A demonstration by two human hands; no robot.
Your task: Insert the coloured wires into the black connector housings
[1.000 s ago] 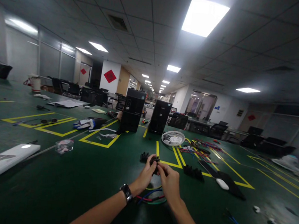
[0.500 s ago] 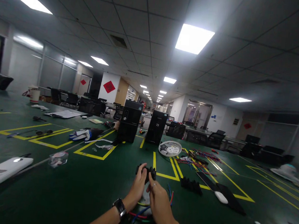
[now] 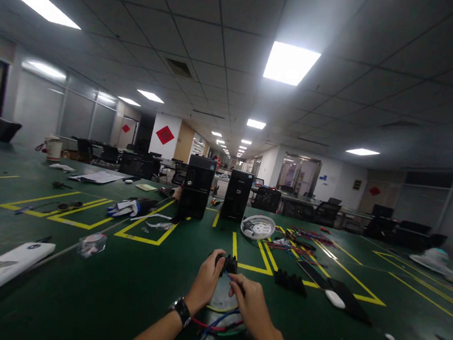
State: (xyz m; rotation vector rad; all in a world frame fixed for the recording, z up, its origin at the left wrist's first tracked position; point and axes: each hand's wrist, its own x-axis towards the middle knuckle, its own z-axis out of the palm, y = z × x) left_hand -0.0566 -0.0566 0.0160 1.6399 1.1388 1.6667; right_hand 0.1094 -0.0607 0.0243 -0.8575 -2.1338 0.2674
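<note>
A green table (image 3: 129, 283) is filling the lower view, and two black computer towers (image 3: 197, 188) are standing upright toward its far side. In front of the right-hand tower, a round white basket (image 3: 257, 238) is holding small grey and white pieces, mostly on its left side. Coloured wires (image 3: 212, 327) are lying looped beneath the person's forearms. The left hand (image 3: 206, 278) is curling its fingers closed around a black ridged block (image 3: 231, 265), which is resting in that grasp above the table, near the middle. The right hand (image 3: 252, 303) is pinching thumb and forefinger together on a thin blue wire (image 3: 228, 275) just beside the block; whether its tip is sitting inside cannot be told. A pale cup (image 3: 54, 150) is standing at far left, its contents not showing. Smaller, a clear plastic box (image 3: 88, 252) is containing pinkish-white bits, too blurred to identify.
</note>
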